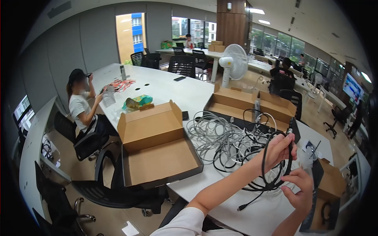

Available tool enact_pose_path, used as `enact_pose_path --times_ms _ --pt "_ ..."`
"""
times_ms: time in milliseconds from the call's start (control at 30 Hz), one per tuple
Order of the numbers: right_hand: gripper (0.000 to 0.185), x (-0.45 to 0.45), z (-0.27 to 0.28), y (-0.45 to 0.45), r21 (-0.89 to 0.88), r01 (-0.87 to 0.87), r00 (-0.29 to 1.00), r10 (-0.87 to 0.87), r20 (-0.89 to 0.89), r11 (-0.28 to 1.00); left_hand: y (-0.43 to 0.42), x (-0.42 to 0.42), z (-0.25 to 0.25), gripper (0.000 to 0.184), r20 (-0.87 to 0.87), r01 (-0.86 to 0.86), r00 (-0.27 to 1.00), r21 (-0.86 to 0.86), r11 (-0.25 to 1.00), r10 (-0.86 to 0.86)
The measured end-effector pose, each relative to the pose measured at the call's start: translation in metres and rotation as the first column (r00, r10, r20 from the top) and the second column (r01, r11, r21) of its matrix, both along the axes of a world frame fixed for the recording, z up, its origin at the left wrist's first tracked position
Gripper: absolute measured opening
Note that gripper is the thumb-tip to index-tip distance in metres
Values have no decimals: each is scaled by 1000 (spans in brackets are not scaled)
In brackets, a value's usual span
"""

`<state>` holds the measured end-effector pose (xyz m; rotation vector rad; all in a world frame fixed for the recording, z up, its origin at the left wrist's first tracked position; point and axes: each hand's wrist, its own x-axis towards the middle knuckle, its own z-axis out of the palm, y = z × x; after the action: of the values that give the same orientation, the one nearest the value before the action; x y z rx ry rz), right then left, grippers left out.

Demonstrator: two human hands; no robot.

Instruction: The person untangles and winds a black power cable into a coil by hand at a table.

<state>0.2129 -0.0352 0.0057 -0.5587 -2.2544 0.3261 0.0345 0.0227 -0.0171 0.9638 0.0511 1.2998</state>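
Note:
My left hand (277,151) is closed around a looped black cable (270,185), holding it up over the right part of the white table. A connector at the cable's upper end sticks up beside my fingers. Below, another end with a plug (242,207) hangs near the table's front edge. My right hand (300,189) is at the lower right of the loops, thumb and fingers apart, fingertips close to the cable; whether they touch it I cannot tell. Beyond my hands lies a tangled pile of grey cables (212,135), with black and white ones mixed in.
An open cardboard box (157,159) sits left of the pile. Behind it stands a divided box (232,103); another box (330,183), with a black cable inside, is at right. A person (83,98) sits at left. A white fan (232,63) stands beyond the table (169,88).

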Motion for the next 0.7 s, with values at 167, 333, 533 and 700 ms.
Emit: enact_pose_path --times_ms 167,333,533,700 --pt "30 8 -1 4 -16 24 1000 -24 -13 1000 -8 2 -5 20 -231 -30 972 90 996 50" --pt "22 17 -1 9 25 138 976 -132 -171 990 -22 10 6 19 -511 -136 810 314 940 288" --pt "37 26 -1 13 236 368 896 -274 -351 900 -35 18 15 22 -677 -97 648 379 920 348" --pt "41 27 7 13 256 414 892 -333 -306 873 -41 22 18 28 -692 -68 579 486 871 431"
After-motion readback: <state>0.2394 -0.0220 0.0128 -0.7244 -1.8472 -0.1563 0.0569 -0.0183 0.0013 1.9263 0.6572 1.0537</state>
